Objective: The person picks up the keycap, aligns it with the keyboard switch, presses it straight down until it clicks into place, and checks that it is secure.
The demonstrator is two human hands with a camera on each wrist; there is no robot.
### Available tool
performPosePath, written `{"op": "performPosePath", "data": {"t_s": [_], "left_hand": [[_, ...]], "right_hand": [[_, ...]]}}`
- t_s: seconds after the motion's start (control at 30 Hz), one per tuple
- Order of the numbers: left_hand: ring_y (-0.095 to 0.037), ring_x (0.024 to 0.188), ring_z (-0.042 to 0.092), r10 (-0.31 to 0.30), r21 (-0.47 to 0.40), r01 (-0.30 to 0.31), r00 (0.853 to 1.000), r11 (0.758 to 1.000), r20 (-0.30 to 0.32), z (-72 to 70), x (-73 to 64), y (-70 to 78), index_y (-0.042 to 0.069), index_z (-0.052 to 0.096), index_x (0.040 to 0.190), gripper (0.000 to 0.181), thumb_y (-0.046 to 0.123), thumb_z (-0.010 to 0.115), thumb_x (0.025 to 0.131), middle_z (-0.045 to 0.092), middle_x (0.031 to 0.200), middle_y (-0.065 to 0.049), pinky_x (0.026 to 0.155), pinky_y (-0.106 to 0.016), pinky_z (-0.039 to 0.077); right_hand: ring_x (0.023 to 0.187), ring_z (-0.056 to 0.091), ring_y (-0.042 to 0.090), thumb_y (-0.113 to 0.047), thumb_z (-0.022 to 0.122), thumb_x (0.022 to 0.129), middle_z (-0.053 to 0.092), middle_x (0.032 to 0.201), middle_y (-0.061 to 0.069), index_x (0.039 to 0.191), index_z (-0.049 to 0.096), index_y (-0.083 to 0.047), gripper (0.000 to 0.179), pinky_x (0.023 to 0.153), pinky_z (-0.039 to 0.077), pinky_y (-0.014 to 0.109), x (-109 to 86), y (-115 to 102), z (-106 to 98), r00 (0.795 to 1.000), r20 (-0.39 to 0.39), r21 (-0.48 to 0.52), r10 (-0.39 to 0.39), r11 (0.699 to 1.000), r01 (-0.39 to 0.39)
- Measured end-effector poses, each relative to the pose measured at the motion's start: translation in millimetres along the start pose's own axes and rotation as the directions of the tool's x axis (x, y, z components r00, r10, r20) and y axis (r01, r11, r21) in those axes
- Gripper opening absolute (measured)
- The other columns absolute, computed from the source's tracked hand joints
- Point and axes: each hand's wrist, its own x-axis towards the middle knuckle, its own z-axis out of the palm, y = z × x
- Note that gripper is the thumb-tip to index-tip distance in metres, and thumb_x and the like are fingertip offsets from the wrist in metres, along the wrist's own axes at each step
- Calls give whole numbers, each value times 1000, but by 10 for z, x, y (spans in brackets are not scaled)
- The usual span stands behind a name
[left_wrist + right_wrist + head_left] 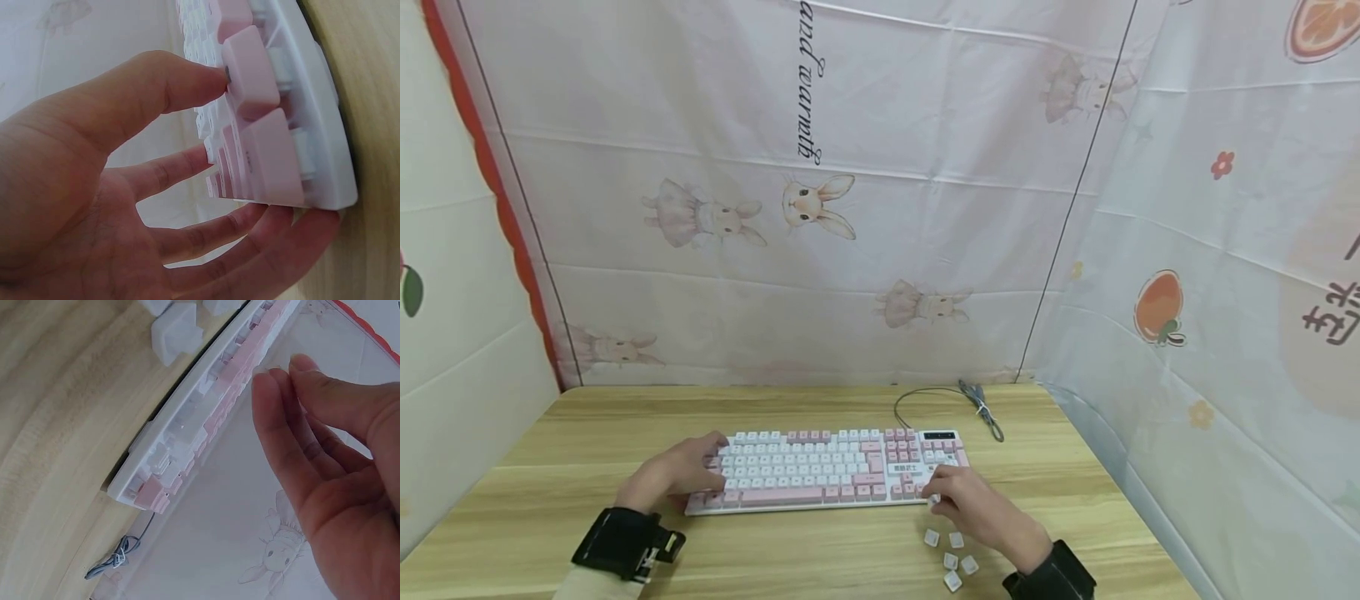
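A pink and white keyboard (805, 497) lies on the wooden table. My left hand (676, 471) spans its left end: the thumb touches a pink key (255, 75), and the other fingers lie along the side. Over the keyboard's lower right corner, my right hand (973, 504) has its thumb and fingertips drawn close together. A white keycap (933, 500) shows right at those fingertips in the head view, while the right wrist view shows nothing between them; I cannot tell whether they pinch it. At the keyboard's right end, key posts (164, 464) stand bare among the keys.
Several loose white keycaps (951, 562) lie on the table in front of the keyboard, left of my right wrist. A bundled grey cable (981, 404) lies behind its right end. Printed curtains (850, 333) hang behind the table and at both sides.
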Motion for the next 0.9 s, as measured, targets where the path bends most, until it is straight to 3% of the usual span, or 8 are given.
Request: {"op": "performPosePath", "data": {"t_s": [0.33, 0.63, 0.9], "left_hand": [[-39, 117, 55, 1, -4, -1, 1000, 1000, 1, -13, -12, 18, 0, 49, 142, 68, 21, 77, 85, 51, 145, -35, 99, -61, 46], [-38, 113, 55, 3, -2, -3, 1000, 1000, 5, 3, -8, -4, 0, 49, 142, 68, 22, 77, 85, 51, 145, -35, 95, -58, 48], [-37, 113, 55, 2, -6, -2, 1000, 1000, 2, 2, -6, 1, 0, 48, 142, 68, 21, 77, 85, 51, 145, -35, 95, -57, 48]], "right_hand": [[84, 65, 5, 2, 74, 89, 71, 95, 4, 105, 78, -4, 17, 70, 53, 18, 54, 29, -23, 999, -33, -39, -30, 999, 29], [79, 62, 0, 2, 73, 90, 75, 100, 9, 107, 78, -2, 18, 69, 52, 18, 73, 99, -26, 1000, 10, -2, 23, 1000, -23], [76, 59, -1, 0, 76, 88, 76, 91, 6, 101, 78, -2, 13, 67, 51, 17, 128, 115, -37, 1000, -5, -33, 11, 999, -11]]}}
